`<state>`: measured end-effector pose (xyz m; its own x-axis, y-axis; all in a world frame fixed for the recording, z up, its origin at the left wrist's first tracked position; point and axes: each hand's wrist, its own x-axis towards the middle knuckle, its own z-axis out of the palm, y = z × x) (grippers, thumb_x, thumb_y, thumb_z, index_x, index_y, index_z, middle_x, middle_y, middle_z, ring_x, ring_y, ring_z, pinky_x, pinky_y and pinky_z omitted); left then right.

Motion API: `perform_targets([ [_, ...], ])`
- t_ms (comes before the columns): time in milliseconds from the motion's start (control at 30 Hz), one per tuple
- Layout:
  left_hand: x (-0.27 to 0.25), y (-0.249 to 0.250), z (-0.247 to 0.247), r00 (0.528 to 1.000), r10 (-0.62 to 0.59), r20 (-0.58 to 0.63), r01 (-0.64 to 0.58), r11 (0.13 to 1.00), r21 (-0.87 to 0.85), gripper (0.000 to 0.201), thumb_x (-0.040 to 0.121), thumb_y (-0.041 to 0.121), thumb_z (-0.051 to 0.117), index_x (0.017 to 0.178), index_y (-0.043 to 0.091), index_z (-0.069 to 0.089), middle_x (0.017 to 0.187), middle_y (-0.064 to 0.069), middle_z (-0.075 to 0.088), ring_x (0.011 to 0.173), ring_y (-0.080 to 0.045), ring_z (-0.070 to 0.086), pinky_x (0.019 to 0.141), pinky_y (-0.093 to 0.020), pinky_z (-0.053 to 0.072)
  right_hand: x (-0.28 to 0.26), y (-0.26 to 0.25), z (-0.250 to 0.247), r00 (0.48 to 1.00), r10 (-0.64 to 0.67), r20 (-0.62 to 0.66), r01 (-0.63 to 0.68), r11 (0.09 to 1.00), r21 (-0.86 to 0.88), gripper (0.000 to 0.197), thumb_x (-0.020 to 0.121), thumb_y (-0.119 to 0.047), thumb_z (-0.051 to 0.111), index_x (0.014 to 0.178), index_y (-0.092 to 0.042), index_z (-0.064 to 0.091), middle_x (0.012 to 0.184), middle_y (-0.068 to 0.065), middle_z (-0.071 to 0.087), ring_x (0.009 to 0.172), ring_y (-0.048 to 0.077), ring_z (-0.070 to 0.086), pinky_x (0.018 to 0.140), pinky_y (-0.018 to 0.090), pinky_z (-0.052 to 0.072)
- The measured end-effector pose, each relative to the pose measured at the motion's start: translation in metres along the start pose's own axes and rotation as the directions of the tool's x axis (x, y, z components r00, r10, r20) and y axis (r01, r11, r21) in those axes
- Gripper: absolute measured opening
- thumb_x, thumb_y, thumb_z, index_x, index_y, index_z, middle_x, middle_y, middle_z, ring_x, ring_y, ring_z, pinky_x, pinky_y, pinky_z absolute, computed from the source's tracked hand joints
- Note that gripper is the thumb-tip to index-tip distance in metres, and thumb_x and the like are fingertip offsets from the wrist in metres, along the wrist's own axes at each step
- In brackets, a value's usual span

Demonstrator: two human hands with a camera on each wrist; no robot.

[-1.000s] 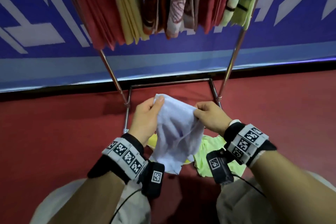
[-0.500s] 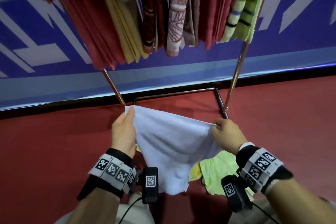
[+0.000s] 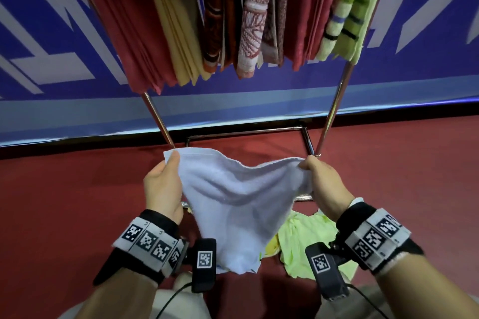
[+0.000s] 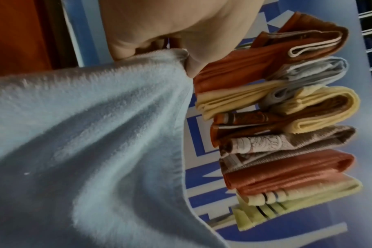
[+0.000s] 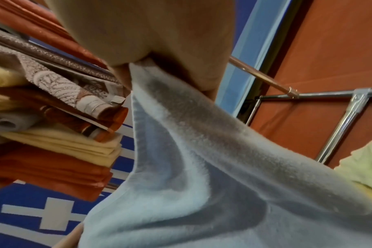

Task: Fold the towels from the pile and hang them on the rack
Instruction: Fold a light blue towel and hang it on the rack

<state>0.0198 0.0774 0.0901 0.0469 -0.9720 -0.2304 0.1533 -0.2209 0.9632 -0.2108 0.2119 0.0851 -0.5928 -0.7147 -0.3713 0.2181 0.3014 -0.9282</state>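
A pale blue towel (image 3: 238, 197) hangs spread between my two hands below the rack. My left hand (image 3: 166, 179) pinches its top left corner, thumb on the near side. At the top right corner my right hand (image 3: 318, 179) grips the bunched edge. Both wrist views show the same cloth (image 4: 85, 142) (image 5: 202, 167) running from a pinch down past the camera. The metal rack (image 3: 334, 109) stands just beyond, its upper bar packed with several folded towels (image 3: 254, 13) in red, yellow, patterned brown and green. Under the blue towel lies the pile, a light green towel (image 3: 305, 238) uppermost.
Red floor (image 3: 64, 202) stretches left and right of me. A blue and white banner wall (image 3: 51, 46) stands behind the rack. The rack's base bars (image 3: 246, 133) lie on the floor ahead of my hands. My knees are at the bottom edge.
My hands have moved apart, stretching the bunched blue towel open by its top corners. My head has tilted up, showing more of the hung towels.
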Motion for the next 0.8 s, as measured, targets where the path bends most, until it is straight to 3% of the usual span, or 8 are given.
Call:
perform_targets([
  [67,-0.006,-0.001,0.004,0.999,0.015,0.043,-0.016,1.000,0.009,0.018,0.097,0.022,0.064,0.090,0.008,0.073,0.092,-0.012,0.072,0.083,-0.022,0.066,0.072,-0.030,0.052,-0.002,0.000,0.006,0.995,-0.011,0.103,0.000,0.994,0.110,0.012,0.074,-0.026,0.055,0.070,-0.016,0.051,0.070,0.006,0.044,0.073,0.024,0.038,0.065,0.039,0.032],
  [167,-0.015,-0.006,0.013,0.994,0.019,0.111,-0.022,0.999,0.033,0.016,0.093,0.022,0.069,0.087,0.008,0.074,0.092,-0.015,0.070,0.085,-0.024,0.064,0.080,-0.039,0.050,-0.002,0.004,0.012,0.955,-0.088,0.284,0.049,0.989,0.141,0.025,0.091,-0.021,0.062,0.075,-0.002,0.054,0.067,0.008,0.047,0.062,0.020,0.040,0.057,0.029,0.034],
  [233,-0.020,-0.010,0.018,0.990,-0.006,0.138,-0.002,0.999,0.052,0.016,0.094,0.023,0.069,0.087,0.011,0.076,0.092,-0.013,0.072,0.084,-0.023,0.065,0.080,-0.039,0.050,-0.003,0.004,0.017,0.938,-0.121,0.326,0.071,0.984,0.162,0.031,0.100,-0.018,0.060,0.071,-0.009,0.054,0.065,0.007,0.045,0.056,0.015,0.038,0.056,0.028,0.032],
  [367,-0.018,-0.015,0.022,0.994,-0.076,0.081,0.075,0.997,0.015,0.020,0.099,0.026,0.062,0.089,0.010,0.070,0.093,-0.013,0.067,0.087,-0.024,0.060,0.077,-0.037,0.046,0.002,0.004,0.020,0.991,-0.057,0.121,0.022,0.962,0.272,0.024,0.101,-0.014,0.053,0.083,-0.008,0.066,0.084,0.018,0.061,0.074,0.025,0.058,0.072,0.038,0.047],
  [433,-0.015,-0.018,0.022,0.985,-0.170,0.036,0.171,0.985,-0.025,0.021,0.101,0.025,0.058,0.090,0.010,0.067,0.089,-0.012,0.066,0.085,-0.025,0.062,0.074,-0.034,0.048,0.006,0.007,0.017,0.998,0.002,0.057,-0.016,0.967,0.255,0.024,0.100,-0.011,0.051,0.084,-0.007,0.069,0.083,0.017,0.067,0.073,0.027,0.062,0.069,0.039,0.049],
  [567,-0.023,-0.022,0.029,0.977,-0.202,0.064,0.203,0.979,0.004,0.025,0.102,0.023,0.057,0.083,0.011,0.067,0.079,-0.006,0.067,0.075,-0.021,0.063,0.069,-0.030,0.050,0.007,0.014,0.018,0.992,0.087,0.091,-0.103,0.976,0.194,0.038,0.097,-0.021,0.066,0.063,-0.016,0.050,0.057,0.009,0.048,0.050,0.020,0.043,0.053,0.029,0.035],
  [633,-0.027,-0.022,0.032,0.974,-0.210,0.085,0.209,0.978,0.019,0.025,0.102,0.022,0.056,0.084,0.010,0.067,0.078,-0.008,0.065,0.065,-0.018,0.065,0.061,-0.026,0.053,0.007,0.015,0.018,0.994,0.078,0.080,-0.092,0.977,0.191,0.039,0.098,-0.022,0.066,0.063,-0.016,0.049,0.056,0.008,0.050,0.047,0.019,0.047,0.048,0.025,0.040],
  [800,-0.033,-0.022,0.035,0.953,-0.225,0.202,0.212,0.974,0.085,0.022,0.102,0.020,0.055,0.090,0.011,0.071,0.086,-0.008,0.073,0.070,-0.016,0.070,0.054,-0.023,0.057,0.005,0.011,0.013,0.987,-0.005,0.158,-0.025,0.981,0.190,0.020,0.101,-0.017,0.059,0.093,-0.002,0.070,0.084,0.014,0.067,0.076,0.024,0.061,0.066,0.032,0.050],
])
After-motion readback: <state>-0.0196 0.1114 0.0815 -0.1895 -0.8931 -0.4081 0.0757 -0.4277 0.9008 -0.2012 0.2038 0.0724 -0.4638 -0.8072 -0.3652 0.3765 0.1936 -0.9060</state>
